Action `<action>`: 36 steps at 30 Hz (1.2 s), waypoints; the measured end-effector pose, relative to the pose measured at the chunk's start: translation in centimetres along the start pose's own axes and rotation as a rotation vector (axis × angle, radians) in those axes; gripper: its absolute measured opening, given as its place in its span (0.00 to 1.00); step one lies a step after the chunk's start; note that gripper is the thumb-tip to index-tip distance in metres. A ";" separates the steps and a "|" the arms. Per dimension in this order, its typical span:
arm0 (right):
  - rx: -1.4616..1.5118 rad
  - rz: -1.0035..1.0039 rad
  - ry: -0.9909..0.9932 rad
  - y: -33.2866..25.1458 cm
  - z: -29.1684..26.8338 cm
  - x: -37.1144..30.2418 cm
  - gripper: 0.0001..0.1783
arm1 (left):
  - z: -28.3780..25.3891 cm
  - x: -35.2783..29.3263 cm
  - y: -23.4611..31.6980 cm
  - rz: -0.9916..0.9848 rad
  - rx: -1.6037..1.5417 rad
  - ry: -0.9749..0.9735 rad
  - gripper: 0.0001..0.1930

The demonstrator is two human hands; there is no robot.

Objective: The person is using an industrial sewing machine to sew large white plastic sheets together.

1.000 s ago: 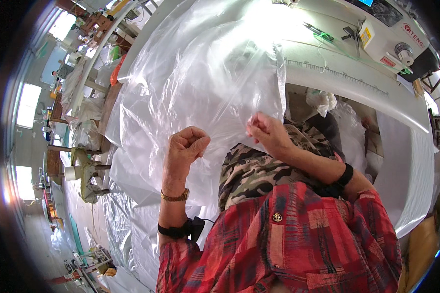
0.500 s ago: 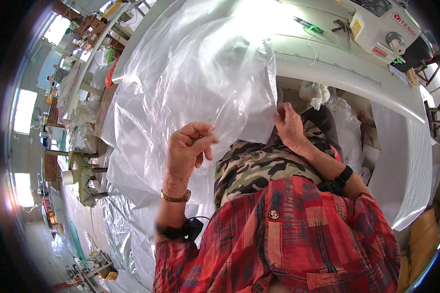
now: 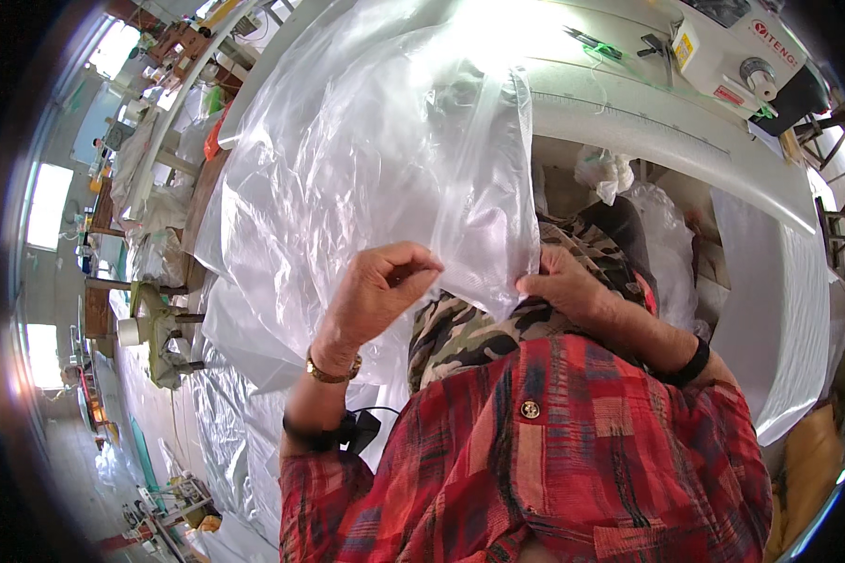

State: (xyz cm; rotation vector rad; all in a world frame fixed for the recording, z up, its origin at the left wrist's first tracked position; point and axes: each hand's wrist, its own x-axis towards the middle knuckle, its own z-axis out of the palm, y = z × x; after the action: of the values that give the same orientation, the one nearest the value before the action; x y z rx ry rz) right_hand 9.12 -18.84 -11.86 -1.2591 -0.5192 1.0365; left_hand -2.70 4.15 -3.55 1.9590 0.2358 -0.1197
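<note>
A large clear plastic sheet (image 3: 347,159) spreads over the table and hangs down to my lap, wrinkled and shiny. My left hand (image 3: 385,291) pinches it near its lower edge, thumb and forefinger together. At the sheet's right-hand lower corner, my right hand (image 3: 573,286) grips the edge, thumb on top and the other fingers partly hidden. Between the two hands the sheet's lower edge is drawn out above my camouflage-patterned lap (image 3: 479,342).
A white sewing machine (image 3: 737,61) stands at the far right of the table (image 3: 629,122), which has a ruler scale along its edge. Thread snips (image 3: 591,44) with green thread lie nearby. White plastic is stacked (image 3: 770,319) at right; a stool (image 3: 164,328) stands at left.
My right hand has moved down toward my lap, drawing the sheet's corner nearer. My left hand has shifted slightly right, its fingers closing from a loose curl into a pinch.
</note>
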 end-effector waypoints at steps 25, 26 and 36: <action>-0.933 -0.711 -0.085 -4.3 5.0 -2.6 0.07 | 4.5 -1.4 3.0 0.272 0.194 0.100 0.04; -0.964 -0.713 -0.127 -4.4 5.1 -2.5 0.07 | 4.5 -1.3 2.9 0.272 0.198 0.089 0.04; -1.232 -0.943 -0.265 -4.3 3.9 -0.5 0.10 | 4.3 -0.6 1.7 0.018 -0.109 0.079 0.05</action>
State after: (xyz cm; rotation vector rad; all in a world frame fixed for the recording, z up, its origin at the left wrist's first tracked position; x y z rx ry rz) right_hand 7.24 -17.11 -6.61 -1.5861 -1.9151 -0.0417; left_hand -2.82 -0.53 -3.54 1.8584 0.2709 -0.0172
